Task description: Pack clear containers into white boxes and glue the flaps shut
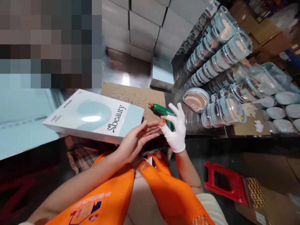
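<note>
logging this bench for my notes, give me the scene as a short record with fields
left hand: bare, fingers extended, nothing visible in it
right hand: white-gloved, fingers spread, close to left hand; contact unclear
tool: green glue gun, nozzle over cardboard, partly behind right hand
packaging: white-and-blue box, lettered, left of glue gun
right side: stacked clear containers
clothing: orange vest

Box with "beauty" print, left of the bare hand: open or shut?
Looks shut. The box shows a flat, unbroken printed top, with no raised lid or gap visible; its far side can't be checked.
</note>
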Available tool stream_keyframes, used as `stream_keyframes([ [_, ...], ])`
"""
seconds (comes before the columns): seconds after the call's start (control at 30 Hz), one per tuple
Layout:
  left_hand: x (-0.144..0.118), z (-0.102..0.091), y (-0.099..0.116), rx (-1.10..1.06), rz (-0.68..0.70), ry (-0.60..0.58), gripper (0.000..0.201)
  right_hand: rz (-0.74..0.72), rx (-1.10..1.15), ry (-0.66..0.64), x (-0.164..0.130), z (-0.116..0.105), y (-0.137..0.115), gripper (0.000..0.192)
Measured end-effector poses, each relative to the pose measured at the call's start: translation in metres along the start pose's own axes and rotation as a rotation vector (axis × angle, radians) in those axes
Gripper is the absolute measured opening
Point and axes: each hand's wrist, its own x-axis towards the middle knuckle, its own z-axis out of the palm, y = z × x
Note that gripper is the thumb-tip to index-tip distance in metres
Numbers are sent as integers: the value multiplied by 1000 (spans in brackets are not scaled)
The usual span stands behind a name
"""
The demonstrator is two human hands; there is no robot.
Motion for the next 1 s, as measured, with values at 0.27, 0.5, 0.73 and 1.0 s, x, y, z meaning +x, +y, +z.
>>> stream_keyframes([
  [0.27, -2, 0, 3, -63, -62, 0, 39, 4, 105, 2, 2, 8, -2, 21],
  [0.5, -3, -4, 5, -162, -139, 11, 43, 393, 241, 505, -10, -23, 40, 28],
  [0.73, -2, -13, 15, -232, -155, -50, 52, 991, -389, 300, -73, -100, 102, 65],
  [1.0, -4, -6, 8, -65, -49, -210, 90, 83, -531, 141, -74, -84, 30, 28],
])
